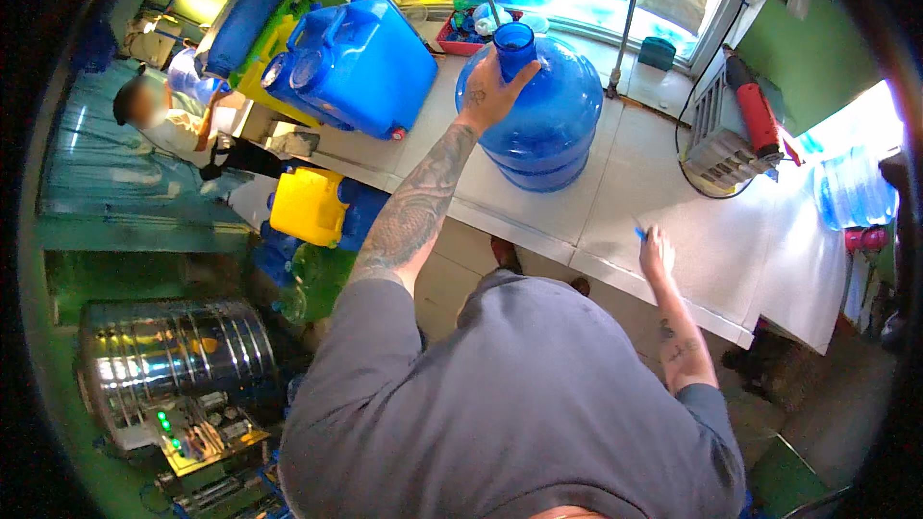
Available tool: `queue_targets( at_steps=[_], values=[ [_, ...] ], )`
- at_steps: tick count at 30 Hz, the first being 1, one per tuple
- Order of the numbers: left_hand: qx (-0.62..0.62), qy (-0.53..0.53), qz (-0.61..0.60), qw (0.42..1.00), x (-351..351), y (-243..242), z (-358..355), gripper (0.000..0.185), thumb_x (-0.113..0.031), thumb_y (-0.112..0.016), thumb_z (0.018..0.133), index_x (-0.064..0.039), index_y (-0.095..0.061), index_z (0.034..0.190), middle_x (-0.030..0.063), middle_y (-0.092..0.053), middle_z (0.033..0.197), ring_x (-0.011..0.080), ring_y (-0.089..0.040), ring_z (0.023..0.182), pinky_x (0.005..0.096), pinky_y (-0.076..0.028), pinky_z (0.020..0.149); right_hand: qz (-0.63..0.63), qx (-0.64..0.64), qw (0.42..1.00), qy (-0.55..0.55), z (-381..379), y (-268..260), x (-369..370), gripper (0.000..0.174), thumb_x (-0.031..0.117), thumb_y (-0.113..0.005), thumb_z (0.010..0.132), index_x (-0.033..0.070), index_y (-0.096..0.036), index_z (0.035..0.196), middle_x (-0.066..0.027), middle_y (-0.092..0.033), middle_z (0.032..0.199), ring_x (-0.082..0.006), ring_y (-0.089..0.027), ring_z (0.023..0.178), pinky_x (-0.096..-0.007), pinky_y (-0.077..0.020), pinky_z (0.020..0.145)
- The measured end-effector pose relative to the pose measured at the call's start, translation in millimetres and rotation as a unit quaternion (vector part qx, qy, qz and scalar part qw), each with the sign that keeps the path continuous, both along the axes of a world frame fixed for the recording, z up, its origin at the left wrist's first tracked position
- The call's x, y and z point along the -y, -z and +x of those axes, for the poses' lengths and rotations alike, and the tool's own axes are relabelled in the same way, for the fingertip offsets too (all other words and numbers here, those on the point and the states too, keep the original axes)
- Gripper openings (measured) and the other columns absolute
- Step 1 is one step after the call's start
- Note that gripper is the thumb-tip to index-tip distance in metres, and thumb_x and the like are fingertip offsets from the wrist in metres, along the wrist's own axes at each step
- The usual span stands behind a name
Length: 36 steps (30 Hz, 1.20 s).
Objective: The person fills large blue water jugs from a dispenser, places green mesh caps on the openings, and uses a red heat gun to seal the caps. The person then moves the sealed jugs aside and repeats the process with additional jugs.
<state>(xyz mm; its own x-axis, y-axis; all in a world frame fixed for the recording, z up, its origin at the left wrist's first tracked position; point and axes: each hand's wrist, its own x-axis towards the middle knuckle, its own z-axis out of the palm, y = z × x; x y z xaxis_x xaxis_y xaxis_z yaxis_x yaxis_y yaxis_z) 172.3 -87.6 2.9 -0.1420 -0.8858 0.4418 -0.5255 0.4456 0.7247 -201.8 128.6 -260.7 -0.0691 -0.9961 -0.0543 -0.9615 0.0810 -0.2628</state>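
A large round blue water jug stands upright on the white tiled counter; its neck is uncapped. My left hand grips the jug at the base of the neck, thumb on the near side and fingers partly hidden. Out to the right, my right hand is closed on a small, thin blue item above the front of the counter. The item is too small and blurred to name for certain; a pale point seems to stick out from it.
Blue rectangular water containers stand left of the jug. Behind it is a red basket of caps. A red heat gun with a looping cord rests on a grey slotted box at right. A person is at far left.
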Motion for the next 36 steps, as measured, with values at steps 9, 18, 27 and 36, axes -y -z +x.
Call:
queue_targets(
  at_steps=[9, 18, 27, 36],
  values=[
    [-0.023, 0.050, -0.064, 0.996, -29.6, -21.3, -5.0, 0.051, -0.036, -0.082, 0.086, -0.001, -0.065, 0.118, 0.0168, -0.073, 0.104, 0.0292, -0.071, 0.095, 0.0382, -0.054, 0.086, 0.000, 0.087, 0.992, 0.089, -9.6, 42.2, -66.6, 0.058, 0.026, -0.079, 0.085, 0.006, -0.051, 0.132, -0.0223, -0.058, 0.124, -0.0419, -0.056, 0.116, -0.0512, -0.0483, 0.095],
    [-0.617, 0.089, 0.369, 0.690, 33.4, 122.3, 116.1, 0.072, -0.065, -0.036, 0.103, -0.005, -0.056, 0.137, 0.0126, -0.066, 0.127, 0.0285, -0.063, 0.116, 0.0455, -0.046, 0.107, -0.190, 0.280, 0.936, 0.098, 38.6, -217.8, 17.2, 0.050, 0.046, -0.043, 0.108, 0.004, -0.058, 0.132, -0.0181, -0.065, 0.129, -0.0297, -0.058, 0.127, -0.0409, -0.0437, 0.106],
    [-0.664, 0.220, 0.449, 0.556, -25.8, 267.8, 12.9, 0.052, -0.041, -0.040, 0.109, -0.012, -0.043, 0.151, 0.0122, -0.053, 0.147, 0.0308, -0.053, 0.131, 0.0513, -0.046, 0.110, -0.187, 0.083, 0.978, 0.049, 187.3, -405.2, 65.8, 0.048, 0.041, -0.060, 0.101, 0.002, -0.064, 0.129, -0.0194, -0.064, 0.129, -0.0347, -0.062, 0.120, -0.0421, -0.0472, 0.102],
    [-0.718, 0.221, 0.470, 0.462, -44.3, 264.2, 0.6, 0.051, -0.041, -0.040, 0.109, -0.009, -0.048, 0.146, 0.0124, -0.057, 0.142, 0.0291, -0.056, 0.128, 0.0492, -0.047, 0.109, -0.209, 0.068, 0.975, 0.043, 199.8, -406.5, 65.4, 0.052, 0.045, -0.061, 0.100, 0.001, -0.064, 0.128, -0.0168, -0.062, 0.132, -0.0333, -0.061, 0.121, -0.0428, -0.0465, 0.104]
  ],
)
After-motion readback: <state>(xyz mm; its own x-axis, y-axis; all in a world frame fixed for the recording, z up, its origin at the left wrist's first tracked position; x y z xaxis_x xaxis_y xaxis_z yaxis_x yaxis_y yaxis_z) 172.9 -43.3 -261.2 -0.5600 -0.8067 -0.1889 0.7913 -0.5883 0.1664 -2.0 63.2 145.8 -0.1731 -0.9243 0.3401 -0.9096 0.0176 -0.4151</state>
